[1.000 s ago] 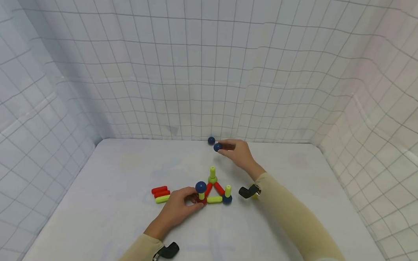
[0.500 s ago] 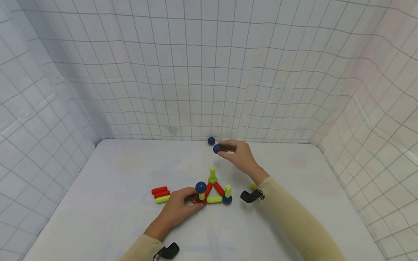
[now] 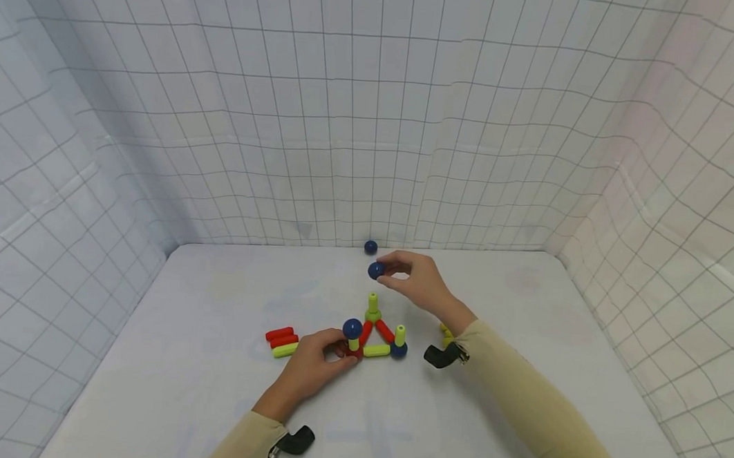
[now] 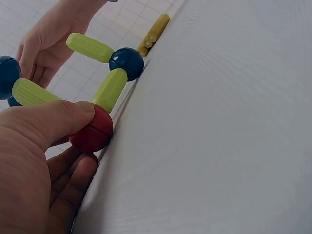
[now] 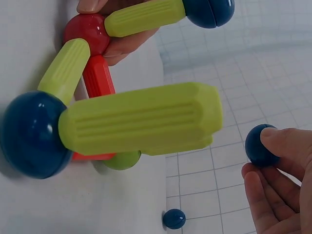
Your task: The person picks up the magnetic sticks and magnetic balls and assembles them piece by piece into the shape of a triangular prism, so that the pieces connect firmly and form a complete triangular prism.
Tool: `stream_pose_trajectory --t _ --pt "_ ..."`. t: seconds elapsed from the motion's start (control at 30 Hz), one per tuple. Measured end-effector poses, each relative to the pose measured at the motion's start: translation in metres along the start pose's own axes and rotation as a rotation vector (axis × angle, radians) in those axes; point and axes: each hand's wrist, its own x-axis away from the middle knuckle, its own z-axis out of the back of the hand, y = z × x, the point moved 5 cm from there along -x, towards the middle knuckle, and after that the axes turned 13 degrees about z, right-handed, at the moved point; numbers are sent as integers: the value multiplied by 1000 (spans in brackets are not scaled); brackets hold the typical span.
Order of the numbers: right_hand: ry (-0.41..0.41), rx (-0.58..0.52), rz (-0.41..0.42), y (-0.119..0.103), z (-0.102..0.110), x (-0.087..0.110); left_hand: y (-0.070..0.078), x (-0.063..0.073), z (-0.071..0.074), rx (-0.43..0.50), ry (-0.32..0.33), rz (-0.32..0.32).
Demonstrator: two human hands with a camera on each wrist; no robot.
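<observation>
A triangular frame of rods and balls lies on the table, with red, blue and green corner balls. My left hand (image 3: 315, 366) pinches its red ball (image 4: 93, 130) between thumb and fingers. From each corner a yellow-green rod (image 5: 141, 119) stands upright; the one over the red corner bears a blue ball (image 3: 353, 328). The blue corner ball (image 4: 126, 63) is at the right, the green corner ball (image 3: 373, 316) at the back. Behind and above that back rod, my right hand (image 3: 419, 280) pinches a loose blue ball (image 5: 260, 145) by thumb and fingertips.
Another blue ball (image 3: 371, 247) rests at the table's back edge by the grid-lined wall. Two red rods (image 3: 282, 336) and a yellow-green rod (image 3: 285, 350) lie left of the frame. Yellow rods (image 4: 155, 34) lie to its right, partly behind the right sleeve in the head view.
My right hand has come a little nearer and slightly left with the blue ball, toward the back upright rod. The left hand and the frame have stayed in place.
</observation>
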Motion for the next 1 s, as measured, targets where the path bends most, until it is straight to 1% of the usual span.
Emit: stream_pose_trajectory --t 0.1,0.3,0.43,0.53,0.67,1.0 --pt "-7 -2 14 -2 -1 2 1 0 0 0 -2 -2" --pt "-23 -10 5 -3 -3 7 1 0 0 -3 -4 9" --pt "-33 -19 7 -4 -5 11 1 0 0 3 -3 -6" --pt "-39 -21 10 -6 -6 12 1 -1 1 16 -7 -16" --pt "-50 -18 8 -8 -8 12 0 -1 1 27 -11 -11" --pt "-62 -4 33 -7 -14 15 -1 -1 0 17 -10 -7"
